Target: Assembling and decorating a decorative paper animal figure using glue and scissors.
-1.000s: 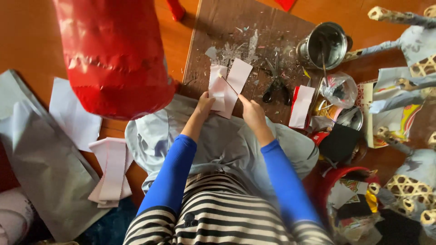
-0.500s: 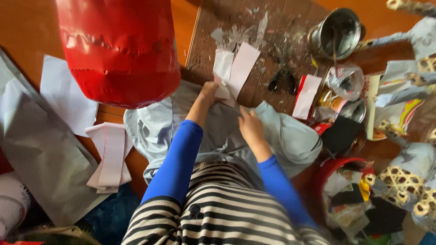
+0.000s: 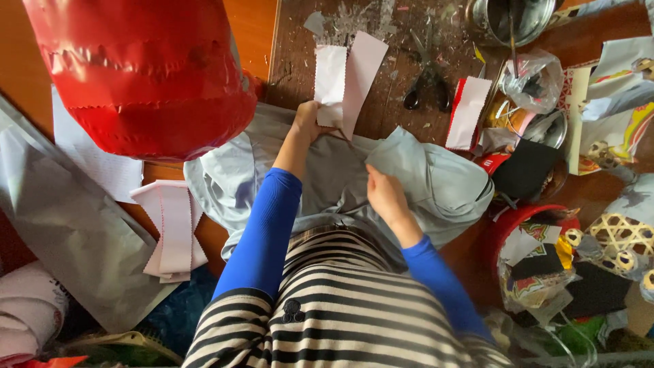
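My left hand (image 3: 308,121) grips the lower end of two white paper strips with zigzag edges (image 3: 346,80), which lie fanned on a dark wooden board (image 3: 402,41). My right hand (image 3: 385,193) is pulled back toward my body and rests on the pale grey cloth (image 3: 436,178) over my lap; its fingers are curled and I see nothing in them. Both arms wear blue sleeves.
A big red paper-covered cylinder (image 3: 146,71) hangs at upper left. Black scissors (image 3: 426,88), a red-and-white strip (image 3: 467,112) and a metal pot (image 3: 514,19) lie on the board. A stack of white strips (image 3: 172,228) and grey sheets (image 3: 61,218) are at left, cluttered containers at right.
My right hand has let go of the white strips and drawn back onto the grey cloth. My left hand stays on the strips. The view has shifted closer.
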